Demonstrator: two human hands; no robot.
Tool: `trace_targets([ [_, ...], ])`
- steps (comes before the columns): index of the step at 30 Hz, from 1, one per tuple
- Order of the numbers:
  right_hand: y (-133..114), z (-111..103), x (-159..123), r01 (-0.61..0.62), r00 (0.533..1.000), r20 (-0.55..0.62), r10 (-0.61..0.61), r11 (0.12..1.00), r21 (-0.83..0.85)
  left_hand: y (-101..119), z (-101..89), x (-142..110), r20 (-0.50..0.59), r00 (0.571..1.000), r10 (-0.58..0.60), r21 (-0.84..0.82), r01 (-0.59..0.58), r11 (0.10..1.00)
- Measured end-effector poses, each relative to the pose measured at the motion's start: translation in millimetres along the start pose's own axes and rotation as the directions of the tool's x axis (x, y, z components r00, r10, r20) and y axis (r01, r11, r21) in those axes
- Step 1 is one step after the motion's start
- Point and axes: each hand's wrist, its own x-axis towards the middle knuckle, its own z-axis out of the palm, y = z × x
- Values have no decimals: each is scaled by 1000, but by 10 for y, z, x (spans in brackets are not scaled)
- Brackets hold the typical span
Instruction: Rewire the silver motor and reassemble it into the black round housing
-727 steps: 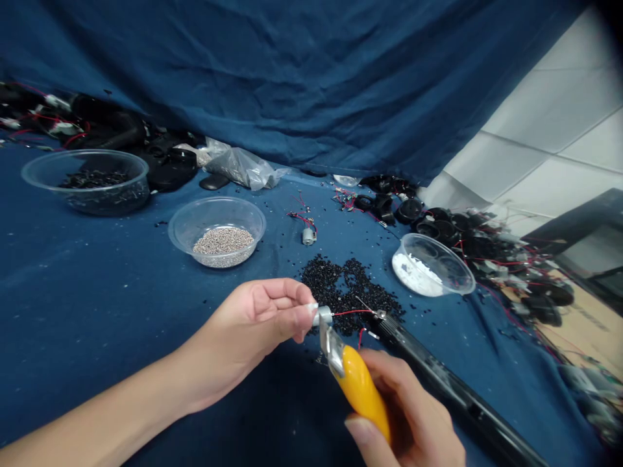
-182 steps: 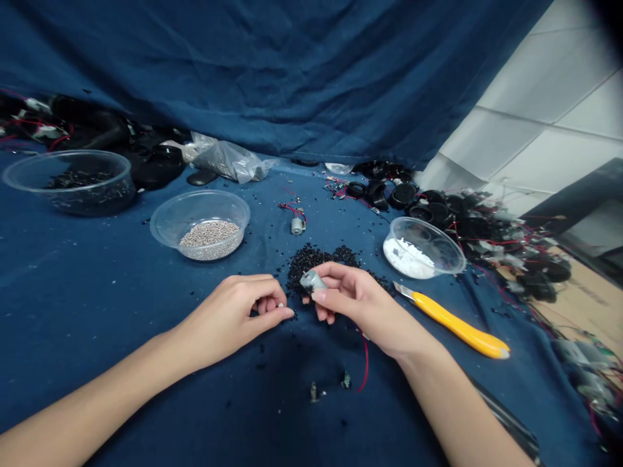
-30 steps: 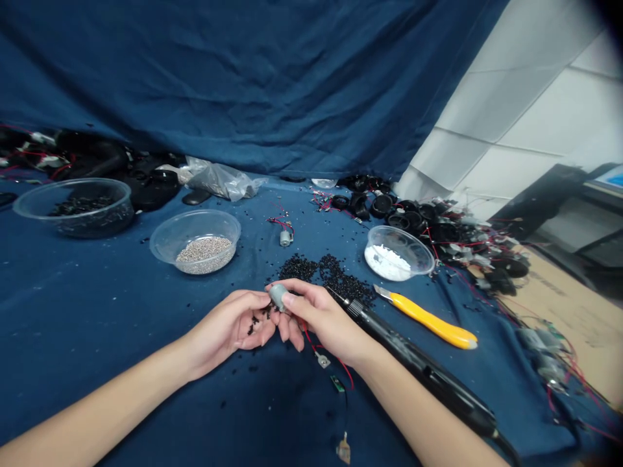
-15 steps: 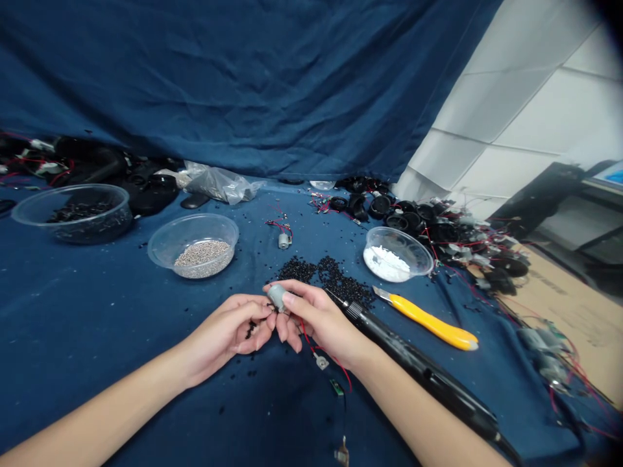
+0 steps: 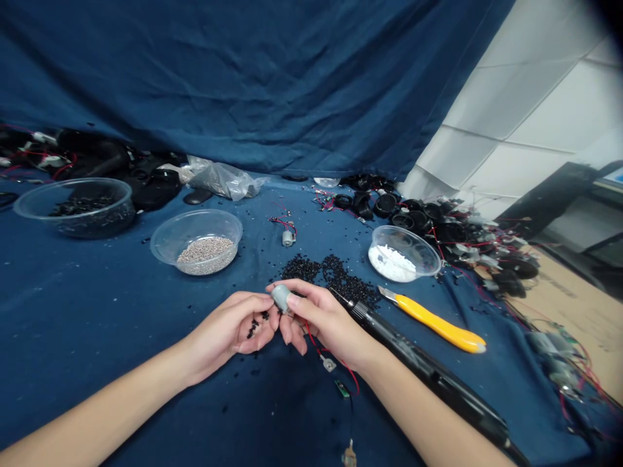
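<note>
Two bare hands meet over the blue cloth (image 5: 121, 311). Right hand (image 5: 324, 318) grips a small grey motor (image 5: 281, 298) between thumb and fingers, in front of the pile of black bits (image 5: 348, 282). Left hand (image 5: 231, 334) is half curled, palm up, black bits on its fingers, thumb tip right beside the motor. Red wires (image 5: 351, 375) hang below the right hand, near a small green board (image 5: 342, 388). Black pen-shaped tool (image 5: 428, 373) lies partly behind the right forearm; yellow knife (image 5: 438, 322) lies beyond it. Second motor (image 5: 287, 238) sits past the pile, between the bowl of metallic bits (image 5: 197, 241) and the bowl of white bits (image 5: 405, 253).
</note>
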Motion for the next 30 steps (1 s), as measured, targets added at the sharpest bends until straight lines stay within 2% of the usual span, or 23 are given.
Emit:
trace_targets([
  [7, 14, 4, -5, -4, 999, 39, 2, 998, 65, 4, -7, 0, -5, 1000, -8, 28, 8, 1000],
  [16, -9, -19, -20, -31, 999, 20, 29, 991, 131, 5, -16, -13, 11, 1000, -7, 13, 7, 1000],
  [30, 26, -14, -10, -6, 999, 40, 2, 995, 100, 9, -15, -11, 7, 1000, 8, -21, -8, 1000],
])
